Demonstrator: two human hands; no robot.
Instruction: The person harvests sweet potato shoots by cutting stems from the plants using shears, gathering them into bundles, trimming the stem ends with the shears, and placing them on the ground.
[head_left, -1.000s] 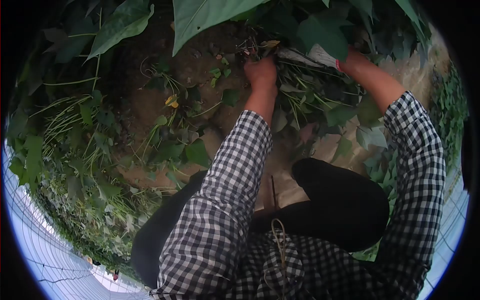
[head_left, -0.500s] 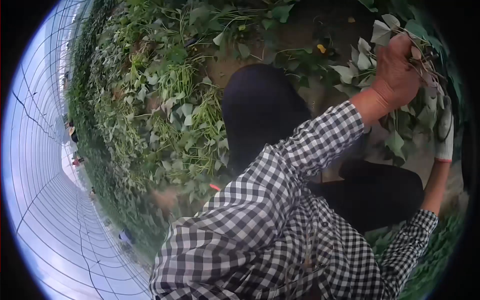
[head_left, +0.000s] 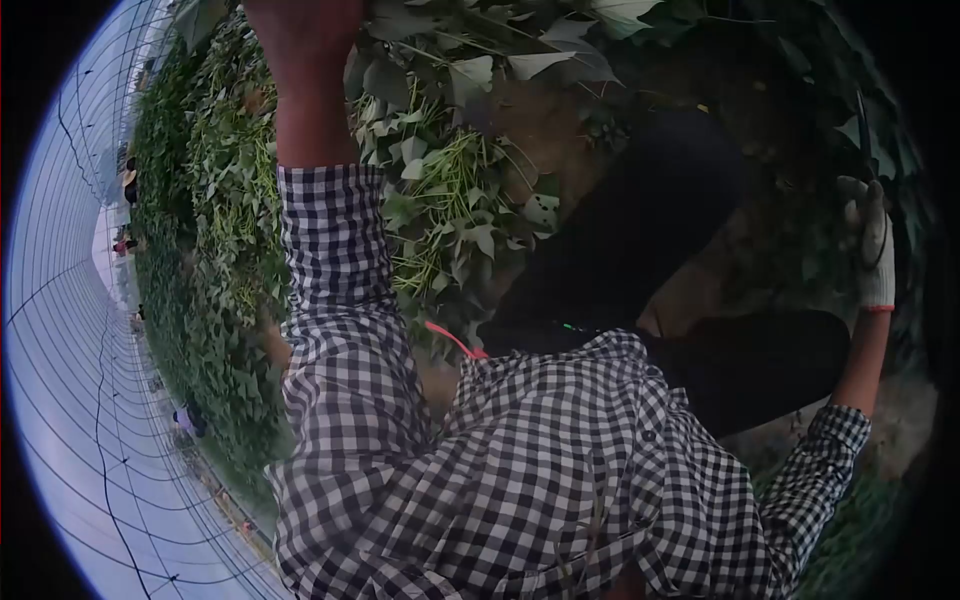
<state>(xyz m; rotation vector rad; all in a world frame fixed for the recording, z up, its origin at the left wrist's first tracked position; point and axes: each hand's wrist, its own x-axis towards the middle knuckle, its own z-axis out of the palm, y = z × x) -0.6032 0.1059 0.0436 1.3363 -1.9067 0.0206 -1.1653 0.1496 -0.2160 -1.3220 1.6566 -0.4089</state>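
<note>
My bare left hand (head_left: 310, 30) is at the top edge of the view, its fingers partly cut off by the frame. It grips a bunch of leafy vines (head_left: 470, 75), whose stems and broad pointed leaves trail to the right. At the far right my right hand (head_left: 872, 225), in a whitish work glove with a red-edged cuff, is closed around a knife (head_left: 864, 135); its thin dark blade points up and the handle is hidden in the fist. Dark leaves surround the blade.
Piles of cut vines with pale green stems (head_left: 455, 190) lie on the left beside my bent dark-trousered legs (head_left: 640, 210). A red strip (head_left: 455, 340) shows by my waist. Along the far left, other people (head_left: 187, 420) are among the plants under a hooped frame (head_left: 60, 330).
My left hand has swung from the upper right to the upper left, carrying the vines away from the gloved hand. The right hand stays at the right, its blade now visible.
</note>
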